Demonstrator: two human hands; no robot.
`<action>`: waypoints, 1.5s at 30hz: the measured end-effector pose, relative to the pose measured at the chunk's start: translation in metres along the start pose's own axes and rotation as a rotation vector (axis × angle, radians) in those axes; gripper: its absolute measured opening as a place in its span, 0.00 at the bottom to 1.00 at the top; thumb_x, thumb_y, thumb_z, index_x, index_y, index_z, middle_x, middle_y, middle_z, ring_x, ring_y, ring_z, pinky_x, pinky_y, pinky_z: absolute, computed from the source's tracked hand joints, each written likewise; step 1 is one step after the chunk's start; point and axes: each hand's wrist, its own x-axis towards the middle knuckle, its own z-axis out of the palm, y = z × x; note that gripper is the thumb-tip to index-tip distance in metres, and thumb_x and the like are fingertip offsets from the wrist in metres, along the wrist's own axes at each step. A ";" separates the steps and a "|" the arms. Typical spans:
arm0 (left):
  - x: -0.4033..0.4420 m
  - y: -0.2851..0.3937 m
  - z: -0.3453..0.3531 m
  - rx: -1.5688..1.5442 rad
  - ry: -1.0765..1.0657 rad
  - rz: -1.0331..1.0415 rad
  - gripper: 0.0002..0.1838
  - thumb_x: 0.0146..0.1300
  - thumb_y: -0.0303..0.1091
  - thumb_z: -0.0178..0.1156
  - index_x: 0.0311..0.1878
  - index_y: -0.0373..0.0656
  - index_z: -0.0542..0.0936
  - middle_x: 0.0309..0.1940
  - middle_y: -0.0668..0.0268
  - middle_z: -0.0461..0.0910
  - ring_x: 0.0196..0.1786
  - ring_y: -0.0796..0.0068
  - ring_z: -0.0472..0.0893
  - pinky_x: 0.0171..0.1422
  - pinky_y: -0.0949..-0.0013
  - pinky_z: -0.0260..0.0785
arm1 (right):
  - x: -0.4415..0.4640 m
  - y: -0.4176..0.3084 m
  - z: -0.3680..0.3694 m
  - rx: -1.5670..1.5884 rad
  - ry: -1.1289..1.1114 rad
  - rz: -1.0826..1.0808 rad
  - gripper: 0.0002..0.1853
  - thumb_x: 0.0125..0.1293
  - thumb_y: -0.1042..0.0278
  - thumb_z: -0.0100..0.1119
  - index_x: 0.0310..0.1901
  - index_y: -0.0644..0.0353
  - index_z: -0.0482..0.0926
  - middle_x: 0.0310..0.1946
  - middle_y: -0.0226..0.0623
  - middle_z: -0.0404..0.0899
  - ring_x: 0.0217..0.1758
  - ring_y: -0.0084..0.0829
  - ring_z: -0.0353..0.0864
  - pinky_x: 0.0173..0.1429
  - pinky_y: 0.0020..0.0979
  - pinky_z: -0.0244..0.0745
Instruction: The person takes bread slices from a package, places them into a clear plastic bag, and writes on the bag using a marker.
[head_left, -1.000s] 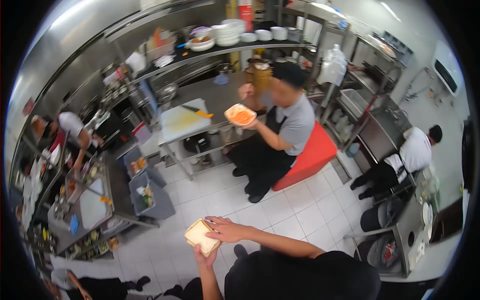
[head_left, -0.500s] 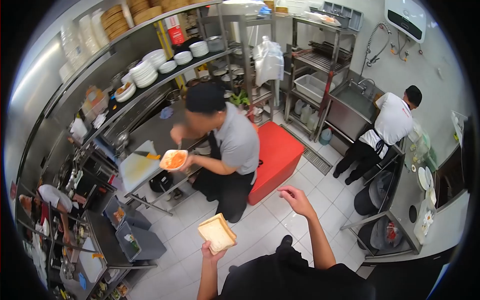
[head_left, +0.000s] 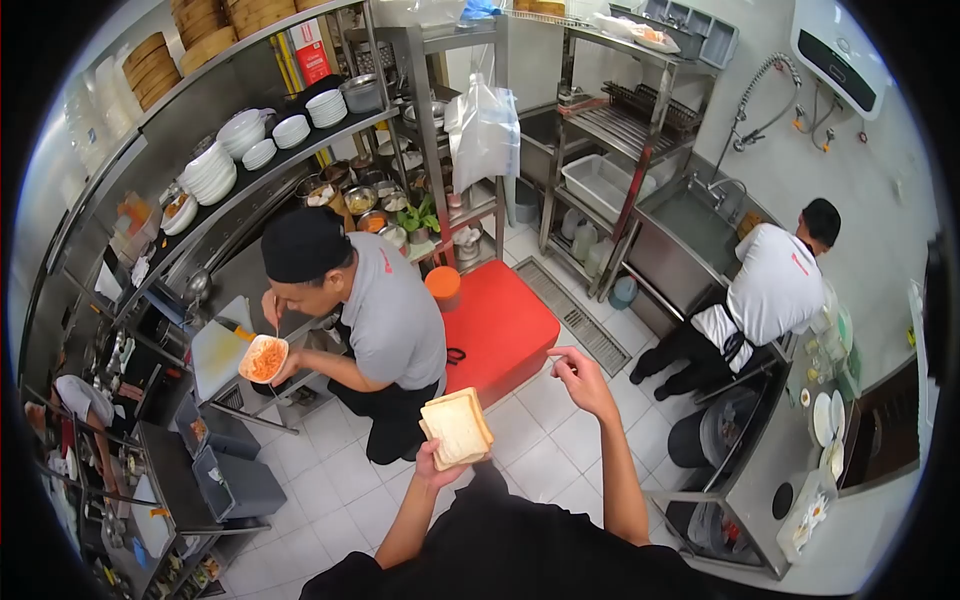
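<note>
"What's closest to us?"

"The left hand [head_left: 435, 468], its fingers gripping a stack of bread slices [head_left: 458, 428] by the lower edge, just in front of the body. The stack leans, and its slices don't line up."

"And the right hand [head_left: 580, 382]?"

"Apart from the bread, out to the side. It holds nothing I can see; its fingers are loosely bent and parted, one reaching forward."

"What might go wrong, then?"

"A slice could slip off, I'd say, since one hand bears them all from one side. Tip the wrist, and the far corner has no support over the tiled floor [head_left: 532, 462]. Squeeze too hard instead, and soft bread (it does look soft) would dent or tear."

"Anything beyond to bump into?"

"The red box [head_left: 500, 325] is just past the hands, with an orange-topped tub [head_left: 443, 285] on it. Beside it a co-worker [head_left: 385, 310] bends over a bowl of orange shreds [head_left: 264, 359]. A careless swing forward might catch that person's back, and the jolt could spill the bowl or loosen the bread."

"And the far side?"

"Another person [head_left: 775, 282] leans at the metal sink [head_left: 690, 232], well apart from the bread; I see little risk there."
</note>
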 end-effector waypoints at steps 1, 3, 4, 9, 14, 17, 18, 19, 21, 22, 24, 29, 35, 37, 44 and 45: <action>0.017 0.003 0.000 -0.002 0.001 0.005 0.48 0.60 0.49 0.68 0.81 0.46 0.58 0.76 0.52 0.67 0.75 0.45 0.69 0.76 0.28 0.60 | 0.021 0.003 -0.002 -0.027 -0.027 -0.021 0.14 0.75 0.71 0.52 0.57 0.64 0.80 0.31 0.35 0.83 0.36 0.27 0.83 0.48 0.32 0.80; 0.051 0.011 -0.004 -0.035 -0.055 -0.023 0.47 0.63 0.47 0.68 0.81 0.47 0.57 0.77 0.54 0.66 0.77 0.45 0.67 0.80 0.29 0.54 | 0.055 0.008 -0.005 -0.038 -0.010 -0.036 0.11 0.77 0.66 0.55 0.46 0.65 0.83 0.28 0.34 0.81 0.34 0.24 0.80 0.43 0.30 0.76; 0.069 0.015 -0.009 -0.043 -0.066 -0.033 0.46 0.63 0.46 0.68 0.81 0.46 0.58 0.77 0.54 0.66 0.78 0.46 0.67 0.81 0.30 0.54 | 0.070 0.005 -0.012 -0.109 -0.034 -0.021 0.13 0.77 0.64 0.55 0.42 0.65 0.83 0.27 0.33 0.81 0.33 0.23 0.79 0.42 0.30 0.75; 0.139 0.020 -0.060 -0.096 -0.018 -0.042 0.43 0.65 0.40 0.67 0.80 0.43 0.60 0.75 0.55 0.69 0.78 0.54 0.68 0.84 0.42 0.54 | 0.139 0.044 -0.045 -0.123 -0.045 0.044 0.20 0.82 0.55 0.49 0.39 0.62 0.83 0.22 0.28 0.73 0.29 0.20 0.73 0.35 0.29 0.70; 0.211 0.044 -0.050 -0.037 -0.040 -0.063 0.40 0.67 0.40 0.67 0.78 0.38 0.63 0.74 0.56 0.71 0.76 0.59 0.71 0.85 0.51 0.56 | 0.196 0.070 -0.075 -0.072 -0.145 0.068 0.13 0.81 0.63 0.51 0.52 0.60 0.82 0.25 0.23 0.69 0.27 0.16 0.67 0.34 0.23 0.66; 0.206 0.037 -0.042 0.002 -0.010 0.074 0.36 0.68 0.38 0.66 0.76 0.38 0.66 0.70 0.56 0.76 0.73 0.61 0.75 0.82 0.53 0.60 | 0.221 0.111 -0.069 -0.040 -0.349 0.148 0.12 0.80 0.63 0.53 0.53 0.59 0.82 0.26 0.23 0.71 0.29 0.17 0.69 0.35 0.23 0.68; 0.200 0.028 -0.042 0.029 0.024 0.117 0.36 0.68 0.38 0.66 0.76 0.38 0.67 0.70 0.56 0.76 0.73 0.62 0.75 0.82 0.53 0.60 | 0.227 0.127 -0.063 -0.040 -0.470 0.160 0.13 0.80 0.61 0.53 0.52 0.60 0.82 0.26 0.23 0.71 0.29 0.17 0.70 0.34 0.24 0.68; 0.192 0.021 -0.041 0.059 0.056 0.157 0.36 0.68 0.38 0.66 0.76 0.37 0.67 0.69 0.56 0.77 0.72 0.62 0.76 0.82 0.53 0.61 | 0.238 0.145 -0.053 -0.042 -0.586 0.166 0.14 0.80 0.60 0.54 0.51 0.61 0.82 0.26 0.23 0.71 0.30 0.18 0.71 0.34 0.25 0.69; 0.166 0.001 -0.032 0.071 0.151 0.353 0.35 0.68 0.37 0.66 0.76 0.38 0.67 0.70 0.55 0.77 0.73 0.62 0.75 0.81 0.53 0.62 | 0.257 0.190 -0.019 -0.107 -0.853 0.159 0.16 0.80 0.56 0.55 0.47 0.63 0.83 0.26 0.24 0.73 0.28 0.19 0.71 0.34 0.26 0.69; 0.141 -0.013 -0.011 0.077 0.220 0.464 0.35 0.68 0.37 0.65 0.76 0.38 0.67 0.70 0.55 0.76 0.73 0.61 0.76 0.81 0.53 0.62 | 0.258 0.208 0.010 -0.181 -0.960 0.090 0.18 0.81 0.55 0.54 0.45 0.63 0.83 0.26 0.25 0.74 0.28 0.19 0.71 0.33 0.27 0.68; 0.101 -0.053 -0.008 0.046 0.273 0.677 0.35 0.68 0.36 0.65 0.76 0.39 0.67 0.70 0.55 0.76 0.72 0.61 0.76 0.81 0.52 0.61 | 0.250 0.212 0.053 -0.292 -1.243 -0.020 0.20 0.81 0.53 0.53 0.42 0.62 0.83 0.26 0.26 0.75 0.28 0.19 0.71 0.33 0.27 0.68; 0.011 -0.182 0.031 -0.115 0.396 1.165 0.38 0.66 0.36 0.67 0.77 0.40 0.64 0.73 0.56 0.73 0.76 0.60 0.72 0.84 0.52 0.57 | 0.166 0.131 0.142 -0.417 -1.900 -0.255 0.23 0.82 0.51 0.50 0.39 0.63 0.84 0.24 0.26 0.74 0.28 0.18 0.71 0.32 0.27 0.67; -0.052 -0.288 0.067 -0.029 0.636 1.575 0.39 0.68 0.40 0.65 0.78 0.40 0.62 0.73 0.53 0.72 0.75 0.55 0.72 0.82 0.44 0.59 | 0.019 0.051 0.204 -0.166 -2.137 -0.223 0.22 0.84 0.51 0.45 0.51 0.63 0.81 0.31 0.28 0.75 0.34 0.19 0.74 0.41 0.25 0.70; -0.074 -0.314 0.066 0.031 0.660 1.709 0.37 0.70 0.42 0.63 0.78 0.39 0.62 0.71 0.52 0.73 0.73 0.52 0.74 0.77 0.35 0.63 | -0.044 0.024 0.209 -0.098 -2.254 -0.101 0.22 0.85 0.52 0.44 0.57 0.63 0.78 0.35 0.29 0.76 0.38 0.21 0.75 0.46 0.26 0.72; -0.189 -0.400 0.090 0.028 0.886 1.910 0.38 0.70 0.43 0.64 0.77 0.37 0.62 0.71 0.53 0.73 0.71 0.57 0.76 0.79 0.44 0.65 | -0.258 -0.015 0.273 -0.089 -2.576 -0.218 0.20 0.84 0.55 0.48 0.60 0.65 0.77 0.40 0.30 0.79 0.42 0.22 0.78 0.51 0.28 0.76; -0.209 -0.413 0.097 0.013 0.903 1.924 0.38 0.70 0.42 0.64 0.77 0.37 0.62 0.71 0.53 0.73 0.72 0.57 0.75 0.79 0.47 0.64 | -0.284 -0.016 0.284 -0.122 -2.604 -0.263 0.19 0.84 0.56 0.49 0.60 0.65 0.77 0.40 0.30 0.79 0.42 0.22 0.78 0.51 0.28 0.76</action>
